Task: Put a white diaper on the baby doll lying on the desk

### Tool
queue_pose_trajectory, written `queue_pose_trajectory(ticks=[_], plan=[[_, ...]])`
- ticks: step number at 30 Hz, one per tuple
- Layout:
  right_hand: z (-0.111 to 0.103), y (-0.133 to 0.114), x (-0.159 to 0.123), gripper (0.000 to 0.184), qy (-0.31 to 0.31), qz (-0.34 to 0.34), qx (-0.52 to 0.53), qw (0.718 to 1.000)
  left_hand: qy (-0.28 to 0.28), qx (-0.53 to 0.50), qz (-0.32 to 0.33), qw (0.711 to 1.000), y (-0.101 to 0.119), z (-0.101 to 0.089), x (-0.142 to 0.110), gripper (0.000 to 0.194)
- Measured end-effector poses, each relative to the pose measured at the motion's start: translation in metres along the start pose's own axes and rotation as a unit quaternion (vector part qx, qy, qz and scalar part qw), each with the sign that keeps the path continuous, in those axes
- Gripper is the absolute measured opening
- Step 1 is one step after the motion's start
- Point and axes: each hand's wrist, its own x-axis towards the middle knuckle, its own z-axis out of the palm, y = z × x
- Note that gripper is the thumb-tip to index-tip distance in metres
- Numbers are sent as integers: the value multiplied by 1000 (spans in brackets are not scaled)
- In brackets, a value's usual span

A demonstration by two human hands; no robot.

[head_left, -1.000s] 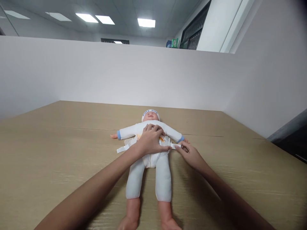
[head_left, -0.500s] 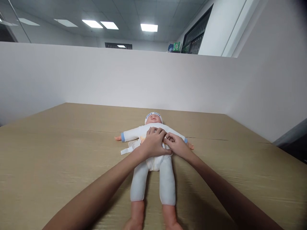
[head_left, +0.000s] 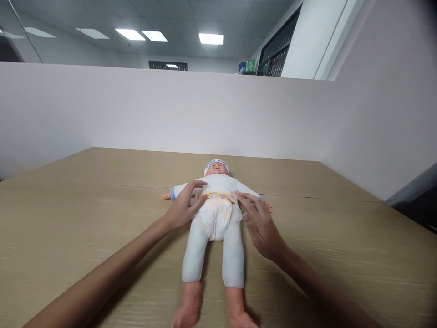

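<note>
A baby doll [head_left: 213, 248] in white clothes lies on its back on the wooden table [head_left: 68, 228], head away from me, feet near the front edge. A white diaper [head_left: 218, 214] with a yellow printed band wraps its waist. My left hand [head_left: 184, 207] rests on the doll's left side at the diaper's edge, fingers spread toward its arm. My right hand [head_left: 259, 223] lies flat and open beside the doll's right hip, fingertips touching the diaper's side. Neither hand holds anything.
White partition walls [head_left: 205, 114] enclose the table at the back and right. A dark surface [head_left: 416, 200] shows past the table's right edge. Ceiling lights and a dark window frame are visible above the partition.
Both hands have come off the doll's belly and moved apart to its sides. The diaper tabs that stuck out earlier are now folded in, and the diaper front shows uncovered.
</note>
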Motion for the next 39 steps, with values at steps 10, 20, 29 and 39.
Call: queue_pose_trajectory(ticks=[10, 20, 29, 39], plan=[[40, -48, 83, 8, -59, 47, -7, 997, -33, 238, -143, 960, -44, -24, -52, 32], [61, -43, 93, 32, -86, 111, -77, 987, -26, 45, -171, 984, -22, -40, -20, 43], [59, -43, 90, 30, -84, 58, -110, 989, -70, -117, -91, 986, 13, 10, 18, 45], [61, -35, 93, 23, -35, 100, -98, 989, -13, -104, -66, 992, 6, 3, -17, 33]])
